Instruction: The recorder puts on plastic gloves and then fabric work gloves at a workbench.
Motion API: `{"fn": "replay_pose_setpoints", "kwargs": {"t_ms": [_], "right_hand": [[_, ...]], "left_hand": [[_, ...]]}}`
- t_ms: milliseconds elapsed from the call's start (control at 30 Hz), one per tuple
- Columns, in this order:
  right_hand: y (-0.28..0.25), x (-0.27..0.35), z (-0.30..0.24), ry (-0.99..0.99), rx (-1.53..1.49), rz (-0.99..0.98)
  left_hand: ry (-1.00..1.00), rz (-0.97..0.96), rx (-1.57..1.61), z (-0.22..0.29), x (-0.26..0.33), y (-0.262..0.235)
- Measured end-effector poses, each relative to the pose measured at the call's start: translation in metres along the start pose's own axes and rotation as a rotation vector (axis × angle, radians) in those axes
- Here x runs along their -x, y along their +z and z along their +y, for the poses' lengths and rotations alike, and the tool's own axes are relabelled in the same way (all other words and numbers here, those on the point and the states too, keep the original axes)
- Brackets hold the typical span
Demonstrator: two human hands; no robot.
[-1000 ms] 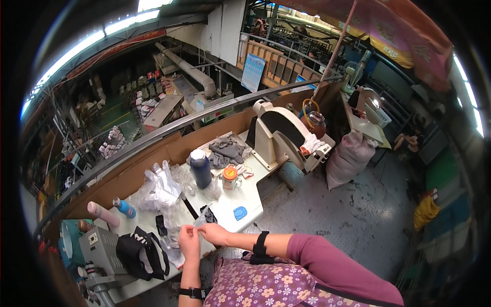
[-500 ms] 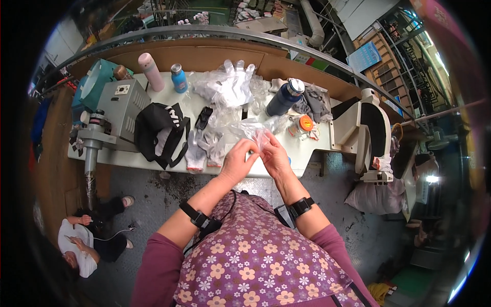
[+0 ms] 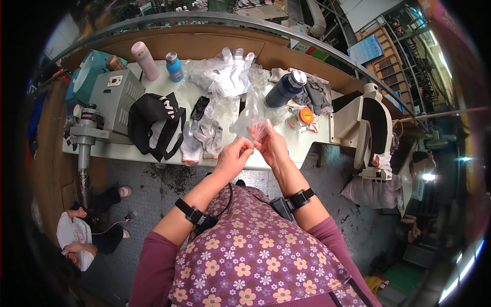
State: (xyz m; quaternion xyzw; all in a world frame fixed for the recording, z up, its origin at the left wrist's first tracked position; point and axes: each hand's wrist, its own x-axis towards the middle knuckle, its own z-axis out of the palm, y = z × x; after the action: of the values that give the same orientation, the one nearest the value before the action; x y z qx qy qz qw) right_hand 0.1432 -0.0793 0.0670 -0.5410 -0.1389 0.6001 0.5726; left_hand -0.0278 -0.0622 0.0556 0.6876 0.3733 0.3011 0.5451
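In front of me, over the table's near edge, both hands hold a thin clear plastic glove (image 3: 246, 122). My left hand (image 3: 235, 157) pinches its near edge with thumb and forefinger. Close beside it, my right hand (image 3: 272, 147) grips the film with bent fingers; part of the film covers those fingertips. The glove's far end spreads away from me over the table. Farther back lies a pile of clear plastic gloves (image 3: 232, 74). A pair of grey knit work gloves (image 3: 203, 139) rests to the left of my left hand.
On the white table (image 3: 235, 161) stand a dark blue bottle (image 3: 284, 91), an orange-lidded jar (image 3: 302, 118), a light blue bottle (image 3: 174, 69) and a pink bottle (image 3: 146, 62). A black bag (image 3: 153, 123) lies by a grey machine (image 3: 113, 97). A white curved machine arm (image 3: 376, 128) stands right. Another person (image 3: 76, 233) sits lower left.
The bunched film between my hands has spread out into a longer glove shape, stretching away from me. My hands stay close together, slightly shifted and with the fingers re-gripped.
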Motion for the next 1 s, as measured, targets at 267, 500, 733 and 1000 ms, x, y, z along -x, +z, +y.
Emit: {"fn": "replay_pose_setpoints", "kwargs": {"t_ms": [267,500,733,1000], "right_hand": [[0.01,0.001,-0.007,0.198,-0.335,-0.225],[0.025,-0.015,-0.001,-0.142,-0.598,0.007],[0.037,-0.008,0.001,-0.051,-0.226,0.062],[0.023,-0.016,0.004,0.061,-0.185,-0.182]], "left_hand": [[0.033,0.016,0.051,0.002,-0.018,0.001],[0.01,0.064,0.1,0.009,-0.039,0.008],[0.025,0.288,-0.099,0.012,-0.058,0.009],[0.469,0.209,-0.291,0.025,-0.045,0.003]]}}
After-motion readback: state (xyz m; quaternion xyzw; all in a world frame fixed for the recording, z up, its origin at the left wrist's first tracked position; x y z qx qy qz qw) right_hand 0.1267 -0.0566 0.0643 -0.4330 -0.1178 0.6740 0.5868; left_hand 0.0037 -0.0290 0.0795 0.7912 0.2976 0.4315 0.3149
